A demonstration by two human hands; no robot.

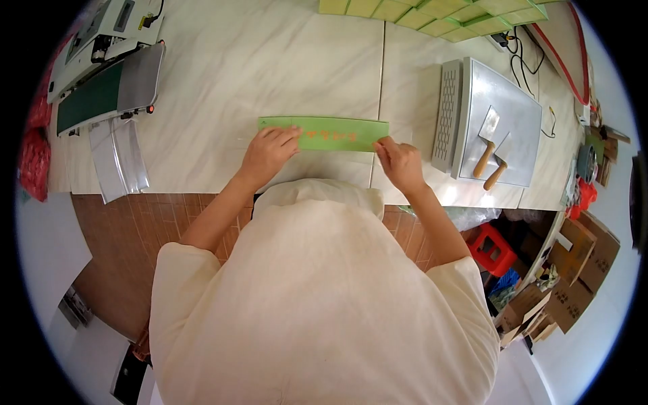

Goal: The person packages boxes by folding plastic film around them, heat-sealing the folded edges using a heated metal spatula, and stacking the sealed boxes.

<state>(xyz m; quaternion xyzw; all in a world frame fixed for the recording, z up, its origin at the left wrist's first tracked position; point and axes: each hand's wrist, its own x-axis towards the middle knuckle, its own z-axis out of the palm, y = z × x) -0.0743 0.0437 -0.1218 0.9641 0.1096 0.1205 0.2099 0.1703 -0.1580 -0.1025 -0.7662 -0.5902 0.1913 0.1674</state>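
Note:
A long, flat green box (344,133) with orange lettering lies crosswise on the table close in front of my body. My left hand (272,150) is on its left part, with fingers bent over the top face and front edge. At the box's lower right corner, my right hand (401,162) is closed, with thumb and fingertips pinching the edge. The underside of the box is hidden, and I cannot tell whether anything is inside it.
To the right, a metal hot plate (503,128) carries two wooden-handled scrapers (485,156). A machine with a green belt (91,101) stands left, with clear plastic film (118,158) hanging nearby. Stacked green boxes (432,15) are at the back. A red stool (493,250) sits below right.

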